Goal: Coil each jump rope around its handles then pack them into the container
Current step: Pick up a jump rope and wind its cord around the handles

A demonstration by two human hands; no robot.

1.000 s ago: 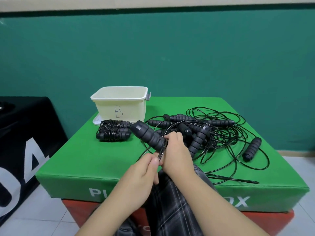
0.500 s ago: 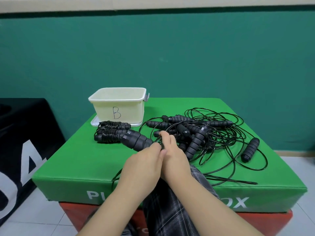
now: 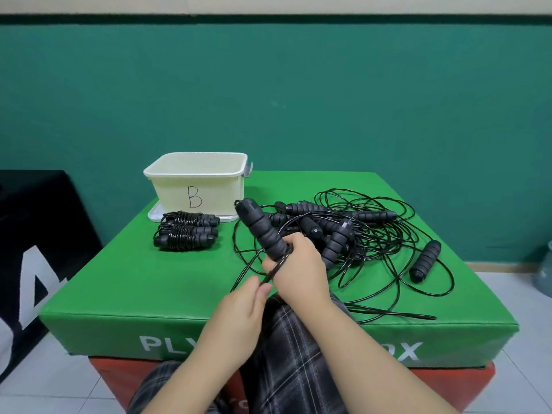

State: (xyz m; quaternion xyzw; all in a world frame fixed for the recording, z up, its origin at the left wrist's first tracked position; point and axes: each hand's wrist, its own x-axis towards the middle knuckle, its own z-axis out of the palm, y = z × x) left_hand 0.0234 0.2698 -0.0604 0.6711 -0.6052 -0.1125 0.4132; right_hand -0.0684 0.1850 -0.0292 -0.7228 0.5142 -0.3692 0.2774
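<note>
Fingers of the right hand (image 3: 298,270) curl round a handle (image 3: 260,231); the left hand (image 3: 239,312) pinches its cord. Loose ropes (image 3: 367,234) remain uncoiled, two coiled bundles (image 3: 185,231) wait outside the container (image 3: 197,186).

Lower end of held handle (image 3: 260,231) buried inside right hand (image 3: 298,265). Left hand (image 3: 239,318) fingertips hiding pinched stretch of cord (image 3: 273,271). Middle letters of white print on green box (image 3: 149,279) blocked by forearms. Container (image 3: 195,182) interior out of sight behind near wall. Bottle (image 3: 545,271) cut off by right edge.
</note>
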